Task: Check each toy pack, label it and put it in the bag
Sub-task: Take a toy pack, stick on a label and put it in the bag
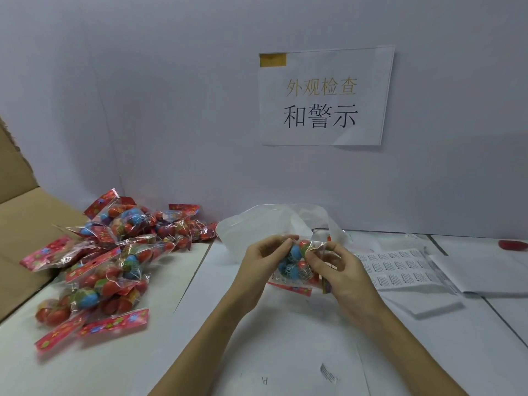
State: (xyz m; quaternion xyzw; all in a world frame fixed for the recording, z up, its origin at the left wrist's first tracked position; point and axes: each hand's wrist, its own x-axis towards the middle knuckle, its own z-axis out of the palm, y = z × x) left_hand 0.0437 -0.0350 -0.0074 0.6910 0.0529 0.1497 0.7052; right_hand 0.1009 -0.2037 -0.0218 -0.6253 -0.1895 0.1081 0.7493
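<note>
A packing and inspection station: printed wall sign [325,97], label sheets [400,268], heaped toy packs [114,252].

The print on the label sheet [400,270] is too small to read. A red object [513,244] and the cardboard box [17,195] are cut by the frame's edges.

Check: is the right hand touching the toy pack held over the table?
Touching. The head view shows the right hand with its fingers curled onto the clear toy pack, pinching its right end, while the left hand grips the other end.
</note>
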